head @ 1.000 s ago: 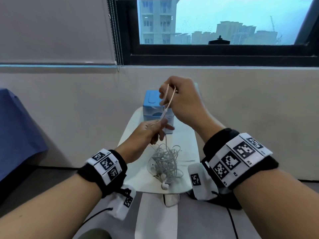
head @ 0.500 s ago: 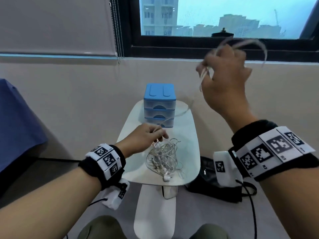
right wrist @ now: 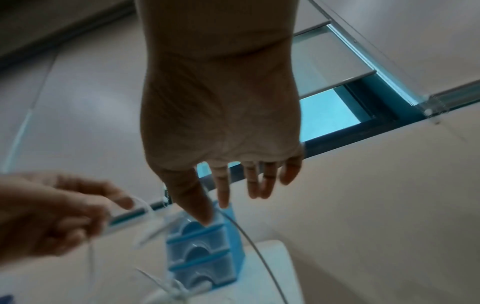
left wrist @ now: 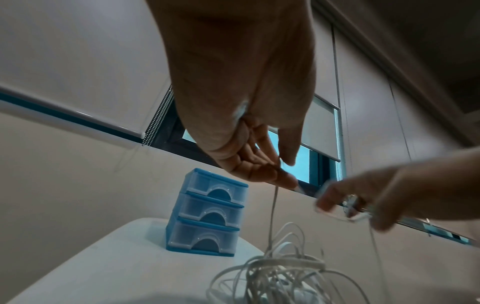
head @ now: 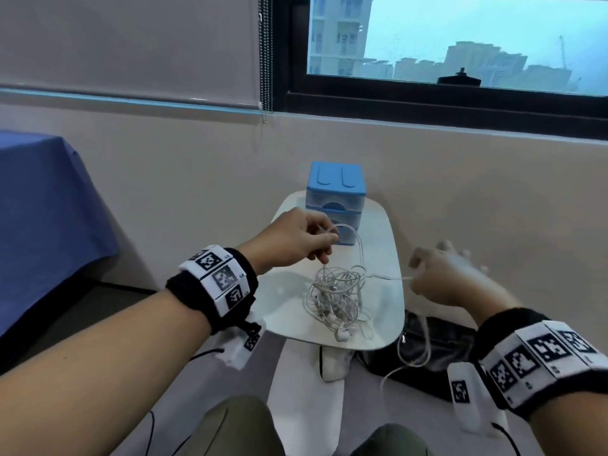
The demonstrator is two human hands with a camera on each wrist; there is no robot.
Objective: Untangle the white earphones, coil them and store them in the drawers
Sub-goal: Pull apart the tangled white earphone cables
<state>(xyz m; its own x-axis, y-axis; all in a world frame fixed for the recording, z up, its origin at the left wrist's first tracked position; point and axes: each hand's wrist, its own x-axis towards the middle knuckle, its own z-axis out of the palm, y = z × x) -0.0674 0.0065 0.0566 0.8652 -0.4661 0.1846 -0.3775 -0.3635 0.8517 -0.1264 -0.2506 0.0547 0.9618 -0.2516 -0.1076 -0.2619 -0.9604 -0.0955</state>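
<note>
A tangle of white earphones (head: pixel 335 297) (left wrist: pixel 280 273) lies on the small white table (head: pixel 385 245). Behind it stands a blue three-drawer box (head: pixel 335 192) (left wrist: pixel 207 214) (right wrist: pixel 202 253) with all drawers closed. My left hand (head: pixel 325 241) (left wrist: pixel 280 174) hovers over the tangle and pinches one cable that runs straight down into it. My right hand (head: pixel 421 271) (right wrist: pixel 215 211) is blurred at the table's right edge. A strand passes between its thumb and forefinger while the other fingers are spread. The loose end of the cable (head: pixel 414 343) hangs off the table toward the floor.
A black bag (head: pixel 437 350) lies on the floor right of the table. A blue cloth (head: pixel 42 225) covers something at the far left. The wall and the window (head: pixel 460 44) are close behind the drawers. My knees show at the bottom edge.
My right hand dropped from up near the window to the table's right edge, trailing a freed length of cable. My left hand stayed over the tangle, still pinching a strand.
</note>
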